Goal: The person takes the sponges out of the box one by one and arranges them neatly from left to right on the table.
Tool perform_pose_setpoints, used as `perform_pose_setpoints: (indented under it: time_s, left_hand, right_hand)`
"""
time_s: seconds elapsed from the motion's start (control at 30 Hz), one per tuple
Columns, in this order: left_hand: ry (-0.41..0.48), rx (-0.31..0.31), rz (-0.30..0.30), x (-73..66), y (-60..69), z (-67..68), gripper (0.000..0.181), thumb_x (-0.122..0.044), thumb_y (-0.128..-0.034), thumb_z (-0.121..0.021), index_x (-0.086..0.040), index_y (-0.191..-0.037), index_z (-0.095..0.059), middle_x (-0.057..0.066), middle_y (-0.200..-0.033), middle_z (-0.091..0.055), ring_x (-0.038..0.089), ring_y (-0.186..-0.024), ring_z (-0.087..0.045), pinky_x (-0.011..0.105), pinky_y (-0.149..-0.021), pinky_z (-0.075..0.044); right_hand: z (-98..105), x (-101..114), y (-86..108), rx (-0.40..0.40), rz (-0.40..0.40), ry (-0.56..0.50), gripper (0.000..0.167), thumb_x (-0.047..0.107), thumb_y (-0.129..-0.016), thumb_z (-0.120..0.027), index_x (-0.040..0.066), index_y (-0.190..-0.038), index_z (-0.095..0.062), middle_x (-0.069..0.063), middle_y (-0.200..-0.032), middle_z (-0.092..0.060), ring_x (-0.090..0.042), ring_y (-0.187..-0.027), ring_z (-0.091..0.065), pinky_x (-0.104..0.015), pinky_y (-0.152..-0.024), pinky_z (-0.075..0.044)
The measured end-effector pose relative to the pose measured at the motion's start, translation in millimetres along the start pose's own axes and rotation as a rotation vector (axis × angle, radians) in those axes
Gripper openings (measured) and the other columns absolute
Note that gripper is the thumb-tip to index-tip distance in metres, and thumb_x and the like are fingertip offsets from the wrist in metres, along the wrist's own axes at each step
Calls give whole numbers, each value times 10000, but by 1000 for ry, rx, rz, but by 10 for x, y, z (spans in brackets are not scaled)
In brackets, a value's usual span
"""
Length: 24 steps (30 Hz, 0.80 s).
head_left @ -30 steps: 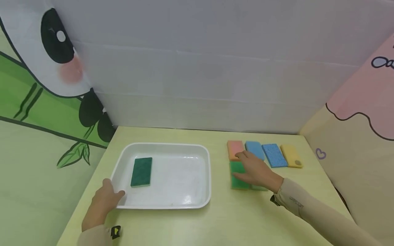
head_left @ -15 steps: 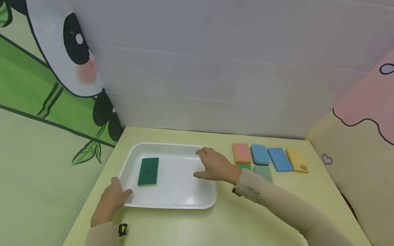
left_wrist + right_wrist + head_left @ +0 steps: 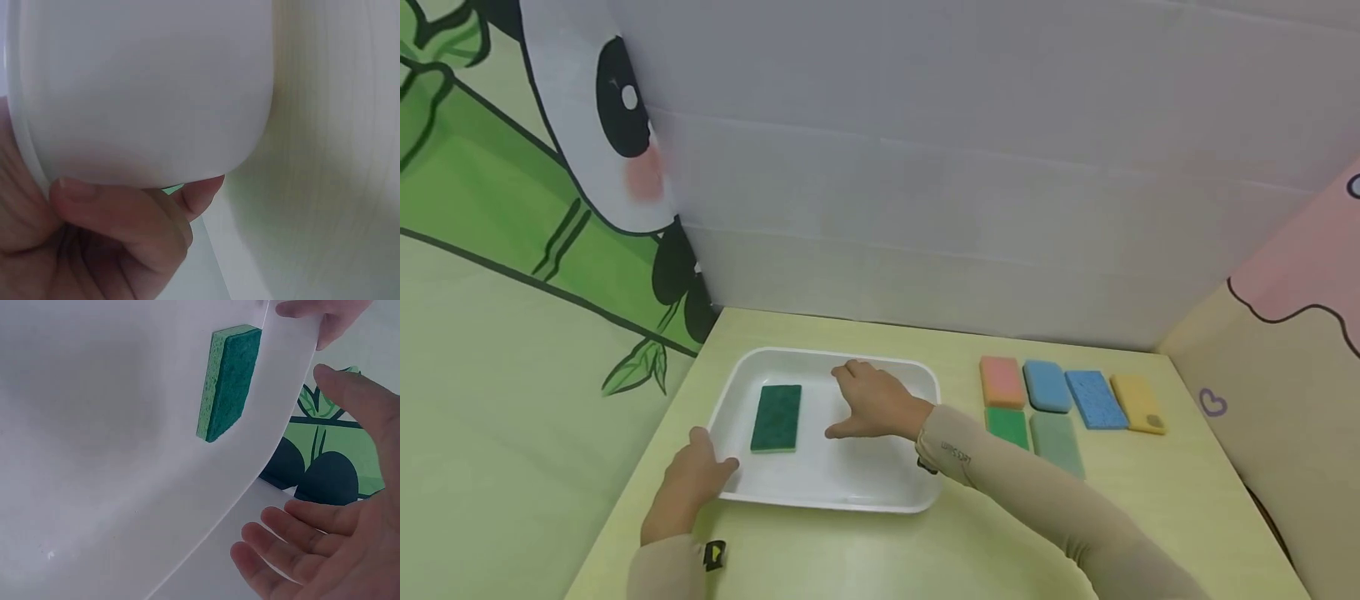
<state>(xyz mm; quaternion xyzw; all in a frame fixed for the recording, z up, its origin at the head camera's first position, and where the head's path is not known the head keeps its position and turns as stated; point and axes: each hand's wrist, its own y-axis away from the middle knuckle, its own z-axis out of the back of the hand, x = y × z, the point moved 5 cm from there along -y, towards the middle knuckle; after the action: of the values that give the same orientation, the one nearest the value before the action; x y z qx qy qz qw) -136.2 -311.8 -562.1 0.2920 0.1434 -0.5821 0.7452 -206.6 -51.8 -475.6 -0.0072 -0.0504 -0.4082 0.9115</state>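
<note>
A white tray (image 3: 842, 492) lies on the table, and my left hand (image 3: 691, 479) grips its front left corner. The thumb lies over the rim; in the left wrist view curled fingers (image 3: 119, 215) press against the tray's outer wall. Inside, toward the left, a dark green scouring sponge (image 3: 777, 418) lies flat, its lighter green side showing in the right wrist view. My right hand (image 3: 876, 402) hovers over the tray, right of that sponge and apart from it. Its thumb and fingers are spread, holding nothing.
Right of the tray lie several sponges: a pink-orange one (image 3: 1002, 382), a blue one (image 3: 1047, 386), a speckled blue one (image 3: 1096, 400), a yellow one (image 3: 1138, 403), a bright green one (image 3: 1007, 427) and a pale green one (image 3: 1057, 444). A white wall (image 3: 910, 225) stands behind the table.
My right hand has moved left from above the bright green sponge to over the tray, its fingers staying spread. The left hand keeps its grip on the corner. The head view has shifted slightly.
</note>
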Motion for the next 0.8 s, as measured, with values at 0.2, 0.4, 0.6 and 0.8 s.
perform_pose_setpoints:
  time_s: [0.2,0.4,0.6,0.8]
  left_hand:
    - [10,-7,3,11,11,-7,637,-181,-926,-644,158,-1263,-223,412,-1107,-501,410,-865,-558,547,-780,-482]
    - [9,-32,-13,-41,6,-17,603,-166,-919,-651,147,-1241,-249,388,-1078,-523,399,-850,-565,538,-758,-487]
    - [-2,-52,-27,-71,-8,-42,584,-170,-910,-658,140,-1217,-270,369,-1035,-545,407,-848,-589,553,-761,-492]
    - [7,-47,-3,-36,13,-32,588,-173,-921,-654,140,-1233,-266,373,-1063,-540,401,-859,-588,552,-769,-494]
  right_hand:
    - [-141,190,-286,35,34,18,1025,672,-768,-733,19,-1487,-407,-126,-1445,-474,-243,-1270,-496,-345,-928,-492]
    - [-307,310,-534,75,48,21,1061,689,-741,-747,24,-1490,-397,-120,-1455,-468,-243,-1272,-496,-342,-930,-493]
    - [-467,365,-737,100,40,16,1067,696,-712,-762,56,-1483,-396,-90,-1454,-466,-200,-1228,-506,-331,-919,-492]
    - [-578,440,-902,146,31,6,1113,708,-687,-776,80,-1506,-361,-82,-1518,-406,-210,-1315,-448,-367,-991,-454]
